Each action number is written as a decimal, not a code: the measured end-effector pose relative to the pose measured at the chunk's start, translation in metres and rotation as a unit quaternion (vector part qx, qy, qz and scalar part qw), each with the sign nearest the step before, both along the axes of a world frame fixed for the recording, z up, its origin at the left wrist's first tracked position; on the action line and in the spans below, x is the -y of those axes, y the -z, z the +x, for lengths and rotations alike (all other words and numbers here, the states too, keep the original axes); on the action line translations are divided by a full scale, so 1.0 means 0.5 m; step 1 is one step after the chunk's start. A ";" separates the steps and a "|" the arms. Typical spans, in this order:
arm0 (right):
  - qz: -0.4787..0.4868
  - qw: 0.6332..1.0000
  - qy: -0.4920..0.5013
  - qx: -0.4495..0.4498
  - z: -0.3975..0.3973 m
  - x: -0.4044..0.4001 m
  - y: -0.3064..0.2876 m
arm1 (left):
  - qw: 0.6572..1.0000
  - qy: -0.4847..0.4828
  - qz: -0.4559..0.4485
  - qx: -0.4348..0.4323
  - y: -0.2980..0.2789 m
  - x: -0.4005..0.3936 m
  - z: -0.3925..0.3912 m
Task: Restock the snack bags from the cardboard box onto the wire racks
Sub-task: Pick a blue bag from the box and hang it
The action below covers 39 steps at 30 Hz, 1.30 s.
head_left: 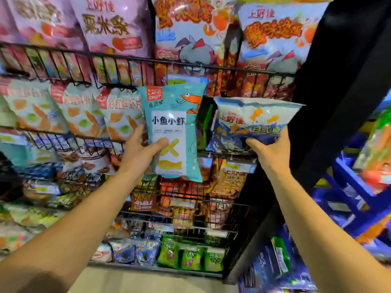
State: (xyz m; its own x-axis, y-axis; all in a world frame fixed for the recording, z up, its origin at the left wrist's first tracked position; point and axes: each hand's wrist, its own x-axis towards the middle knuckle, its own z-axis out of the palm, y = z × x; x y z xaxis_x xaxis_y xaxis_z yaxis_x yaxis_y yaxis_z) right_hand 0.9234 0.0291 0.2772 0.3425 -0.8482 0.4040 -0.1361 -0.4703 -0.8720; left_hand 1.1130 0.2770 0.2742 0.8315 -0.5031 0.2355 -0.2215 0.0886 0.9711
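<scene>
The left hand (140,154) grips a teal snack bag (173,132) upright in front of the wire rack (131,60). Just right of that bag, the right hand (269,153) grasps a blue-and-white bag (251,123) from below.

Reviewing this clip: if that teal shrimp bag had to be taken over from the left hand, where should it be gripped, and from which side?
Probably the top right corner of the teal bag, from the right. The bag stands upright in front of the rack, the left hand pinches its lower left edge, and the upper right side shows free, though the right hand holds a blue bag.
</scene>
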 end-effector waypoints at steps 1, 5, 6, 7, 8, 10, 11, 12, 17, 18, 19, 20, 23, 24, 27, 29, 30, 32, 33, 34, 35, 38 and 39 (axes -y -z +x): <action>0.010 1.000 0.007 -0.010 0.007 0.003 0.011 | 1.000 0.012 0.001 -0.001 0.007 0.001 0.006; 0.055 0.997 0.020 -0.053 0.037 0.016 0.042 | 0.999 0.042 0.021 0.007 0.035 0.015 0.011; 0.057 0.996 0.024 -0.057 0.041 0.018 0.047 | 0.999 0.042 0.020 0.008 0.039 0.018 0.011; 0.060 0.996 0.026 -0.057 0.048 0.032 0.056 | 0.999 0.042 0.018 0.007 0.040 0.021 0.010; 0.057 0.996 0.025 -0.065 0.054 0.043 0.060 | 0.999 0.041 0.019 0.002 0.041 0.023 0.010; 0.068 0.991 0.030 -0.107 0.074 0.071 0.062 | 0.999 0.032 0.018 -0.004 0.042 0.028 0.010; 0.080 0.986 0.044 -0.137 0.085 0.084 0.061 | 0.999 0.025 0.019 -0.002 0.043 0.031 0.009; 0.086 0.982 0.055 -0.158 0.095 0.095 0.059 | 1.000 0.018 0.020 0.004 0.045 0.033 0.009; 0.090 0.974 0.050 -0.201 0.128 0.139 0.036 | 1.000 -0.002 0.007 0.009 0.060 0.048 0.002; 0.076 0.971 0.059 -0.217 0.131 0.143 0.026 | 1.000 -0.004 0.004 0.009 0.063 0.051 0.001; 0.058 0.963 0.081 -0.250 0.135 0.145 0.014 | 1.000 -0.009 0.002 0.012 0.066 0.054 0.002; 0.020 0.954 0.108 -0.279 0.138 0.146 0.003 | 1.000 -0.014 0.003 0.015 0.068 0.057 0.000; -0.178 0.922 0.140 -0.315 0.140 0.143 0.015 | 0.999 -0.029 -0.001 0.023 0.070 0.065 -0.007; -0.231 0.919 0.113 -0.299 0.135 0.134 0.025 | 0.999 -0.033 -0.003 0.023 0.069 0.067 -0.010; -0.371 0.876 0.080 -0.298 0.133 0.128 0.050 | 0.999 -0.038 -0.005 0.016 0.075 0.066 -0.016; -0.367 0.857 0.038 -0.360 0.133 0.140 0.047 | 0.999 -0.042 0.007 0.018 0.080 0.060 -0.023; -0.339 0.851 0.013 -0.400 0.132 0.145 0.041 | 0.999 -0.043 0.014 0.016 0.083 0.058 -0.029; -0.294 0.840 -0.006 -0.456 0.133 0.159 0.038 | 0.998 -0.052 0.032 0.015 0.085 0.054 -0.040; -0.288 0.837 0.001 -0.466 0.136 0.160 0.038 | 0.997 -0.058 0.041 0.017 0.086 0.052 -0.045; -0.293 0.834 0.011 -0.468 0.140 0.158 0.037 | 0.997 -0.061 0.049 0.016 0.086 0.049 -0.049; -0.307 0.828 0.024 -0.468 0.145 0.153 0.037 | 0.996 -0.063 0.054 0.014 0.087 0.044 -0.051; -0.354 0.812 0.068 -0.459 0.145 0.136 0.032 | 0.996 -0.065 0.060 0.006 0.088 0.027 -0.052; -0.350 0.811 0.075 -0.464 0.145 0.134 0.028 | 0.996 -0.065 0.061 0.004 0.092 0.021 -0.047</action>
State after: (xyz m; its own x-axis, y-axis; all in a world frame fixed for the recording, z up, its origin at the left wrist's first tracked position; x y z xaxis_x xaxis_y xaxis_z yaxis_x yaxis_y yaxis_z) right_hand 0.9960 -0.0382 0.2632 0.6882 -0.5830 0.4319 -0.6819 -0.7230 0.1107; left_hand 1.0897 0.2666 0.2284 0.8894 -0.4175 0.1860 -0.2314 -0.0605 0.9710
